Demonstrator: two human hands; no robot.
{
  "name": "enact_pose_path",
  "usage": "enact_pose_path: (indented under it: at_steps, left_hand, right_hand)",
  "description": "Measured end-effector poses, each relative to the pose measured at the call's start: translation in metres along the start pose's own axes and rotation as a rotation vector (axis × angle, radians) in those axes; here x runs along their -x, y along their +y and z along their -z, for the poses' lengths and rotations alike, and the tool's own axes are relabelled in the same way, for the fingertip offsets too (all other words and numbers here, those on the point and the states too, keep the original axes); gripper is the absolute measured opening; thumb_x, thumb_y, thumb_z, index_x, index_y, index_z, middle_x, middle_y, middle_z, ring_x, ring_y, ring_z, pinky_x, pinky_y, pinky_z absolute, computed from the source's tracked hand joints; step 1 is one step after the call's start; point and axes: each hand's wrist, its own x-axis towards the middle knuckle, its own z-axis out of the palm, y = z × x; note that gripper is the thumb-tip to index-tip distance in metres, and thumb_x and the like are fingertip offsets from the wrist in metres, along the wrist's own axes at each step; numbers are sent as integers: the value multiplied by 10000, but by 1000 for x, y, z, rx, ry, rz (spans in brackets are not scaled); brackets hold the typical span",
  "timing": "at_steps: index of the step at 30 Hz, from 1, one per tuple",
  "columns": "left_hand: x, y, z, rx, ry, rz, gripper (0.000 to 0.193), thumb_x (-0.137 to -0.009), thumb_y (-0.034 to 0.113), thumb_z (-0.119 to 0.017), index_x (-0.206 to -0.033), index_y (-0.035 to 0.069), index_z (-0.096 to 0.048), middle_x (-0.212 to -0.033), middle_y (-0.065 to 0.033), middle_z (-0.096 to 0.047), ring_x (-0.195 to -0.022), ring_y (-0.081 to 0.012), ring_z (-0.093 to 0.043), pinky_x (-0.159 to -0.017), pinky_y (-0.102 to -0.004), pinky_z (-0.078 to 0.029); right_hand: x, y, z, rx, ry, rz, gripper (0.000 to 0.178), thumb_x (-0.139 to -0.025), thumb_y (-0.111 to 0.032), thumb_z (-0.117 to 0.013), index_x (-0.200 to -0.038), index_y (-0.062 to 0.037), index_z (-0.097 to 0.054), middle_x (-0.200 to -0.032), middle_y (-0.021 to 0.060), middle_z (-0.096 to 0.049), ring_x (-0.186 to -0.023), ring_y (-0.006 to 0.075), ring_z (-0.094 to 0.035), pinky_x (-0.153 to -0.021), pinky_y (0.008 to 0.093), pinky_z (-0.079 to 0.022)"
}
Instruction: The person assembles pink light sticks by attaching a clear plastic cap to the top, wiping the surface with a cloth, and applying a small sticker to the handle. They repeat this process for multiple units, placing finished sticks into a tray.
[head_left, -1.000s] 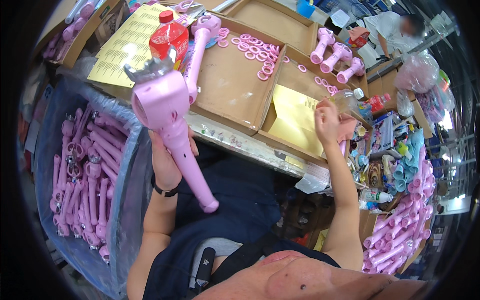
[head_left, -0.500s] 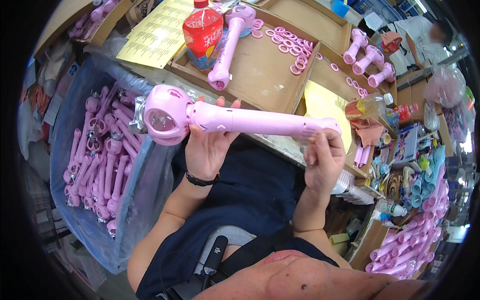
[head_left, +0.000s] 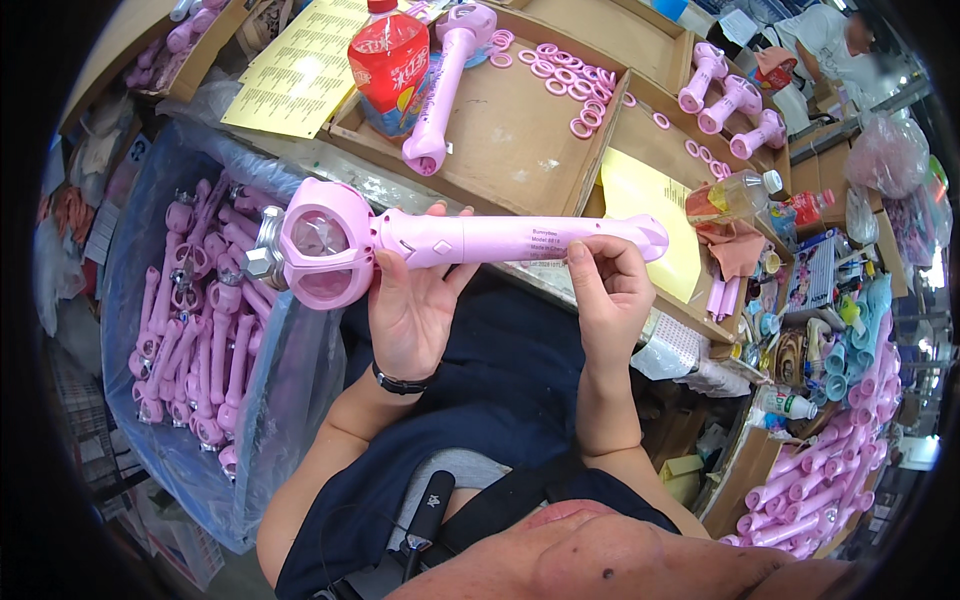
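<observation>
A pink toy wand (head_left: 480, 240) lies crosswise in front of me, its round windowed head (head_left: 322, 243) and silver gem-like tip to the left. My left hand (head_left: 412, 310) is closed round the handle just below the head, thumb in front and fingers mostly behind. Toward the tail end, my right hand (head_left: 610, 290) pinches at the handle's lower side, thumb beside small dark printing; its other fingers are curled. Whether a thin film or label sits under that thumb I cannot make out.
At left stands a blue-lined bin (head_left: 285, 370) full of similar wands. Ahead are a cardboard tray (head_left: 500, 150) with pink rings (head_left: 570, 75), another wand (head_left: 445, 95) and a red drink bottle (head_left: 390, 65). Pink handles (head_left: 815, 480) are heaped at right. A person (head_left: 835, 50) is at far right.
The wand has been turned about its length, so printing now faces me. My right hand has moved left along the handle, from near the tail end.
</observation>
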Motion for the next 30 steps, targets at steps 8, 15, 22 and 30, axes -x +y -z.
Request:
enact_pose_path:
  at_steps: [8,15,22,30]
  left_hand:
    - [-1,0,1,1,-3,-3,526,-915,428,-487,-1340,156,-336,-1375,-115,-399,-1318,-361,-317,-1071,-544,-289]
    - [-1,-1,0,-11,2,0,522,-920,435,-473,-1338,154,-336,-1369,-111,-405,-1317,-355,-320,-1075,-539,-286]
    - [1,-1,1,-50,-1,-14,554,-915,440,-484,-1357,155,-312,-1382,-117,-390,-1320,-366,-313,-1076,-536,-282]
    - [-3,19,3,-194,-96,-100,626,-912,442,-498,-1395,123,-262,-1379,-156,-395,-1296,-399,-343,-1061,-537,-287]
  right_hand:
    - [-2,2,-2,44,20,11,93,-828,-41,-664,-873,9,-600,-755,-22,-584,-629,26,-452,-581,170,-391]
    - [-1,4,-3,102,35,39,93,-821,-43,-669,-862,5,-599,-748,-12,-589,-622,36,-461,-583,178,-403]
    - [0,4,-9,318,65,173,193,-787,-85,-713,-907,4,-593,-697,10,-561,-572,57,-459,-541,192,-401]
    - [-11,-2,23,628,274,31,628,-705,-223,-787,-1200,22,-488,-734,34,-450,-647,123,-453,-578,254,-407]
